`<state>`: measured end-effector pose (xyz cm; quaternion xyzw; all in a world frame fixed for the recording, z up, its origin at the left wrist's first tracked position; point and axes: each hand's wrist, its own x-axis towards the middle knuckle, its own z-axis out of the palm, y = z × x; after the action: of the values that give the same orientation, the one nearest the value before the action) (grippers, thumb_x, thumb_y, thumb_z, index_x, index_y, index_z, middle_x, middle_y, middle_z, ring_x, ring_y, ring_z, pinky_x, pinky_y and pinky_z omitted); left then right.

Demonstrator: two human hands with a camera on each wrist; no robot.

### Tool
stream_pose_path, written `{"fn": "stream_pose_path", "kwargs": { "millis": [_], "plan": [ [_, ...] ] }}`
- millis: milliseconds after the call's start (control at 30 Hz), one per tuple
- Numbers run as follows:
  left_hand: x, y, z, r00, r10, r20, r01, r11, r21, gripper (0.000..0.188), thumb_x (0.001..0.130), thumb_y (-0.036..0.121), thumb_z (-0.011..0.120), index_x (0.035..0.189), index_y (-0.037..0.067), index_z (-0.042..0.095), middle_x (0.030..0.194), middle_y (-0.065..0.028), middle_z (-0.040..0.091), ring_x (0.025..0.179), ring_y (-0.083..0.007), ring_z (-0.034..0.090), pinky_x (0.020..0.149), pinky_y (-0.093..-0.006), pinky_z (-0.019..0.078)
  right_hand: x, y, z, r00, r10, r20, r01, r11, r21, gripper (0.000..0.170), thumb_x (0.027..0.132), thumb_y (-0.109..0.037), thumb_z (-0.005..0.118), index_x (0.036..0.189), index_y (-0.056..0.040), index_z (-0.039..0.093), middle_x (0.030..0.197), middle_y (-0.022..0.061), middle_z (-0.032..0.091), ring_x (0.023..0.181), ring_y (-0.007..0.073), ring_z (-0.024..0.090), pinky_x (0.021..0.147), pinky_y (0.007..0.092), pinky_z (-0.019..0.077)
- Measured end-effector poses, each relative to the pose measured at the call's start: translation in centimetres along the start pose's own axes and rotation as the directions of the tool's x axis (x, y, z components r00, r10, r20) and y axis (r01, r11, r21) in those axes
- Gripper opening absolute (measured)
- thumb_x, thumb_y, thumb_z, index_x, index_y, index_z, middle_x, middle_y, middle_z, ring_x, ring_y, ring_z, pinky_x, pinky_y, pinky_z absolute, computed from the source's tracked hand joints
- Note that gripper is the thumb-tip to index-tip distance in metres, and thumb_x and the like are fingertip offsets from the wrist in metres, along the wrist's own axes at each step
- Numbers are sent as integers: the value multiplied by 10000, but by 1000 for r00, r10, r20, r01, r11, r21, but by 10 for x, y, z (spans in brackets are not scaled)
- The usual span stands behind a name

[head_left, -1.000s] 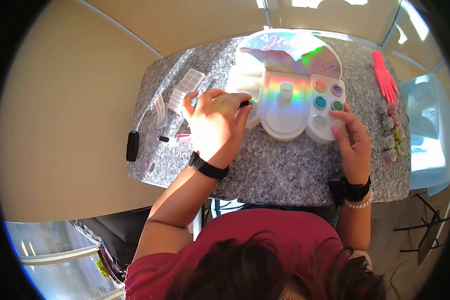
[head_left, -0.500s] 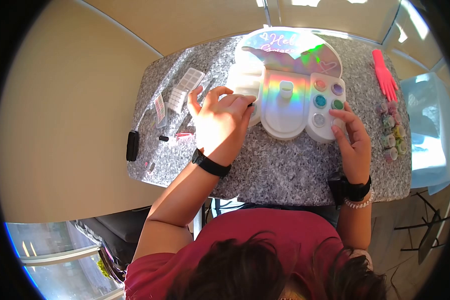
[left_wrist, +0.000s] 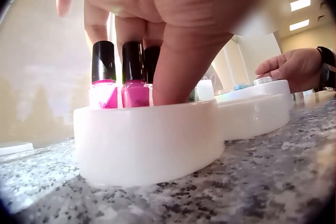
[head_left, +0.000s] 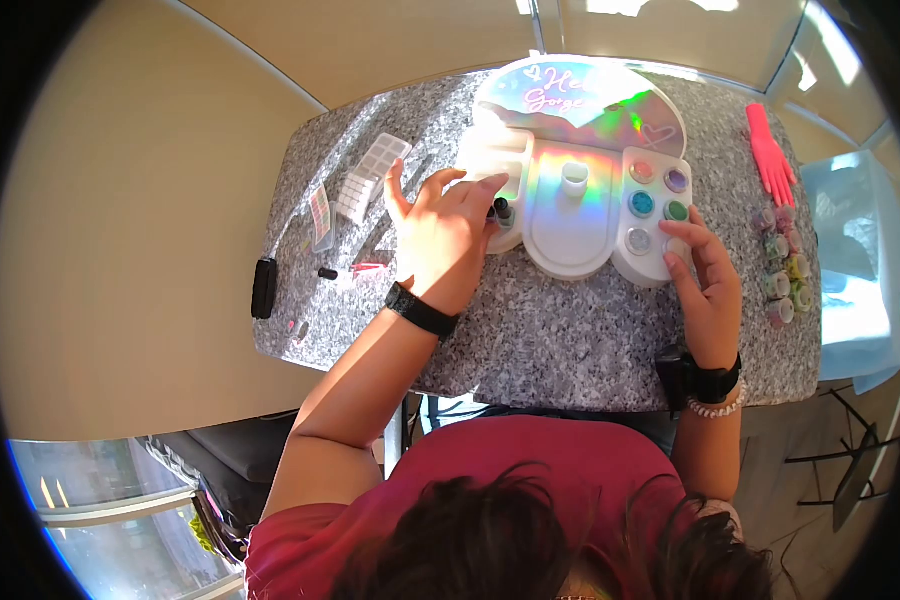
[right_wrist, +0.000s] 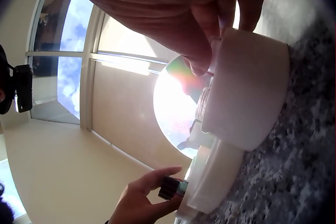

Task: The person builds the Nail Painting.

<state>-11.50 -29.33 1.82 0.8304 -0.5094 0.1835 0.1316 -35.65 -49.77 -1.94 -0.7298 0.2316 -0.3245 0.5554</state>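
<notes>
My left hand (head_left: 435, 240) reaches into the left section of the white nail station (head_left: 570, 262), thumb and fingers apart around black-capped nail polish bottles. In the left wrist view, pink nail polish bottles (left_wrist: 135, 94) stand inside the curved white wall (left_wrist: 147, 142), with the thumb dipping behind it. A teal nail polish bottle (right_wrist: 182, 188) shows between the left thumb and index finger in the right wrist view. My right hand (head_left: 710, 285) pinches a clear small jar at the right section's front corner. Beside it sit glitter jars, including a teal jar (head_left: 641, 204) and a green jar (head_left: 676, 211).
Behind the station stands a shiny rounded backboard (head_left: 610, 110). At left lie a compartment box (head_left: 375, 165), a black case (head_left: 264, 288) and a small black-capped item (head_left: 328, 273). Rightward are a pink practice hand (head_left: 768, 155), several small jars (head_left: 780, 285) and a blue translucent bin (head_left: 850, 260).
My left hand has lowered a black-capped nail polish bottle into the left section and loosened its fingers. Two black caps now show beside it. The right hand stays in place.
</notes>
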Motion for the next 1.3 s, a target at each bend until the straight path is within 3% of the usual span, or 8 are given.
{"fn": "stream_pose_path", "kwargs": {
  "millis": [667, 767, 833, 1167, 1300],
  "plan": [
    [1, -22, 7, 999, 2, -36, -3, 1000, -28, 566, 741, 117, 892, 1270, 264, 753, 1081, 60, 782, 1235, -222, 666, 1274, -682, 171, 0, -2, 1, 1000, 2, -2, -2, 1000, 14, 296, 1009, 20, 665, 1297, -18, 722, 1513, 207, 627, 1604, 310, 386, 1257, 419, 348],
    [1, -18, -1, 999, -4, -40, 2, 998, -64, 588, 731, 120, 900, 1279, 271, 752, 1111, 53, 776, 1245, -225, 667, 1269, -676, 176, 0, -2, 1, 1000, 6, -2, -6, 1000, 14, 298, 1008, 20, 665, 1298, -19, 723, 1518, 210, 623, 1605, 310, 384, 1258, 419, 348],
    [1, -15, -4, 1000, -16, 13, 17, 992, -122, 617, 742, 161, 924, 1321, 284, 750, 1193, 49, 778, 1299, -220, 654, 1280, -618, 147, 0, -1, 1, 1000, 7, 0, -7, 1000, 15, 300, 1008, 21, 665, 1299, -21, 724, 1521, 212, 621, 1606, 310, 383, 1258, 419, 348],
    [2, -11, 6, 1000, 9, -13, -11, 990, -138, 584, 760, 150, 904, 1310, 268, 751, 1200, 36, 775, 1295, -224, 651, 1284, -609, 142, 0, 0, 1, 1000, 5, -1, -5, 1000, 11, 307, 1004, 28, 663, 1300, -28, 727, 1538, 220, 608, 1604, 309, 386, 1258, 418, 348],
    [-3, -10, -9, 999, 0, -34, -4, 994, -112, 542, 793, 224, 905, 1312, 264, 756, 1202, 27, 779, 1313, -216, 649, 1282, -596, 151, 0, 0, 0, 1000, -6, 5, 6, 1000, -8, 310, 1004, 38, 658, 1299, -29, 725, 1540, 223, 604, 1602, 311, 389, 1257, 410, 346]
  ]
}}
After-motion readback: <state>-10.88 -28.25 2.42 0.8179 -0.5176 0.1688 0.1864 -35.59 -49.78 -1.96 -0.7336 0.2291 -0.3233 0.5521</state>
